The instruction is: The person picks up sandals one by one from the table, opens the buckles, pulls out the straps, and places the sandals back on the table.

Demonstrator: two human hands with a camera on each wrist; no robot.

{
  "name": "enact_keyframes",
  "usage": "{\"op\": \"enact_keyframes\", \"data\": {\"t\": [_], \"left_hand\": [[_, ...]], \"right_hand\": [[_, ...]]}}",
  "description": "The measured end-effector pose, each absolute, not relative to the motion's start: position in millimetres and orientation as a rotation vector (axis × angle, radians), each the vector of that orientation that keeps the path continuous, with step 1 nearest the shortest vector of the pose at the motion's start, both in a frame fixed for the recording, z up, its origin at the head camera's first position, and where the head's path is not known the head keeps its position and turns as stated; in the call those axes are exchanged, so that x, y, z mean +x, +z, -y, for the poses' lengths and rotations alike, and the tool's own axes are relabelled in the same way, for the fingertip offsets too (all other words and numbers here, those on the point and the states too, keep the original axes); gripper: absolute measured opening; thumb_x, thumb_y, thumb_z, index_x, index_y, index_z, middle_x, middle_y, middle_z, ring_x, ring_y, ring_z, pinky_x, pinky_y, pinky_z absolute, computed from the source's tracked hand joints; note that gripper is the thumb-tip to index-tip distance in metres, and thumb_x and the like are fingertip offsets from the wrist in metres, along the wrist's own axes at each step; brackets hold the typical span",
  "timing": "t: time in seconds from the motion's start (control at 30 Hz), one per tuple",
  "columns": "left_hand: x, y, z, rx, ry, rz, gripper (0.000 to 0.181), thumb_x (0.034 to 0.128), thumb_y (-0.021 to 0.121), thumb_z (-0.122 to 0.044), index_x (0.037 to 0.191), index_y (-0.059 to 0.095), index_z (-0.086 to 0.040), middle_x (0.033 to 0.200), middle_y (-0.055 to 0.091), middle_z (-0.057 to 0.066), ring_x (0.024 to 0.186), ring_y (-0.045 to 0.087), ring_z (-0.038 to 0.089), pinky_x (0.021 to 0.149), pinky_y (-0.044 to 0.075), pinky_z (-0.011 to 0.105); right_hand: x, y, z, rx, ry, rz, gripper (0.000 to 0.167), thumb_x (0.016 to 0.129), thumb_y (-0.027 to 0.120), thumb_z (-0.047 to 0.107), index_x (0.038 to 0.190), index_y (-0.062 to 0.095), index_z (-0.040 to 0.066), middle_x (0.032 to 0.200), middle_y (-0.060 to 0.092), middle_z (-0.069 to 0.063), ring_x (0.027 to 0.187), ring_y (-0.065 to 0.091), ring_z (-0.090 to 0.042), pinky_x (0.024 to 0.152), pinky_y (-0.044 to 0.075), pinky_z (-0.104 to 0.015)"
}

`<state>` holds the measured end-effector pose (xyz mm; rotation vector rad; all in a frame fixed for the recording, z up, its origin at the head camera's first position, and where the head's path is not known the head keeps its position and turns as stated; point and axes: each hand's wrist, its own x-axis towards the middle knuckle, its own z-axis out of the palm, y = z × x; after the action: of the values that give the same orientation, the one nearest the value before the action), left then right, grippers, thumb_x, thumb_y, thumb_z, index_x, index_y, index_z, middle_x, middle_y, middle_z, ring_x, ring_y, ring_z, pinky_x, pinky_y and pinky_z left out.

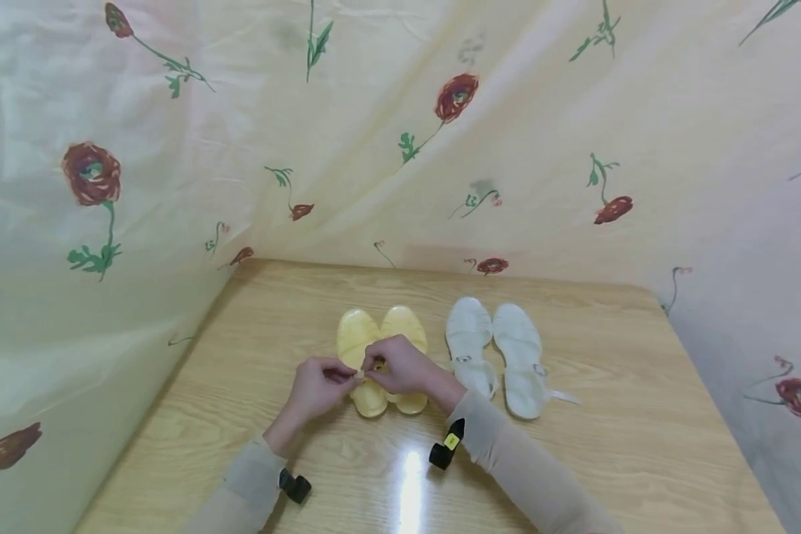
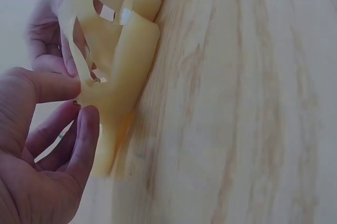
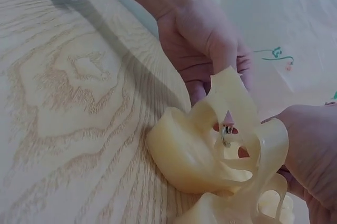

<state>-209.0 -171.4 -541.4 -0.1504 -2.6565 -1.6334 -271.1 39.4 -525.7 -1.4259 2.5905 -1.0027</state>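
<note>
Both my hands pinch at the thin strap (image 1: 360, 374) of a yellow jelly sandal (image 1: 357, 335), left hand (image 1: 317, 387) and right hand (image 1: 400, 363) nearly meeting above it. It lies on the wooden tabletop (image 1: 614, 467) beside its yellow mate (image 1: 403, 323); white sandals (image 1: 469, 326) lie to the right.

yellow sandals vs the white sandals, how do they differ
Colour: the yellow sandals are pale yellow, the white sandals whitish.
Handling: the left hand and right hand work at the yellow sandals; neither touches the white sandals.

Shared: both are strappy pairs on the wooden table.
</note>
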Motion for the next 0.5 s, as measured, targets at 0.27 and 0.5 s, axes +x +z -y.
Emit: {"op": "enact_keyframes", "data": {"t": [0.27, 0.5], "left_hand": [[-210.3, -545.5, 170.8, -0.115, -1.654, 2.689, 0.006, 0.0848, 0.086, -0.003, 0.085, 0.08, -0.004, 0.079, 0.078, 0.008, 0.069, 0.07, 0.009, 0.065, 0.059, 0.02], [-210.6, -547.9, 169.9, -0.056, -1.753, 2.65, 0.009, 0.0858, 0.083, -0.001, 0.092, 0.077, -0.003, 0.083, 0.076, 0.007, 0.074, 0.07, 0.011, 0.07, 0.059, 0.02]], "right_hand": [[-267.3, -528.6, -46.1, -1.433, -1.148, -2.551, 0.01, 0.093, 0.075, 0.001, 0.09, 0.075, 0.01, 0.089, 0.079, -0.002, 0.088, 0.076, -0.011, 0.082, 0.061, -0.018], [-272.2, -522.5, -51.6, -1.326, -1.252, -2.561, 0.009, 0.093, 0.077, 0.001, 0.092, 0.073, 0.01, 0.088, 0.076, -0.002, 0.084, 0.074, -0.011, 0.079, 0.061, -0.019]]}}
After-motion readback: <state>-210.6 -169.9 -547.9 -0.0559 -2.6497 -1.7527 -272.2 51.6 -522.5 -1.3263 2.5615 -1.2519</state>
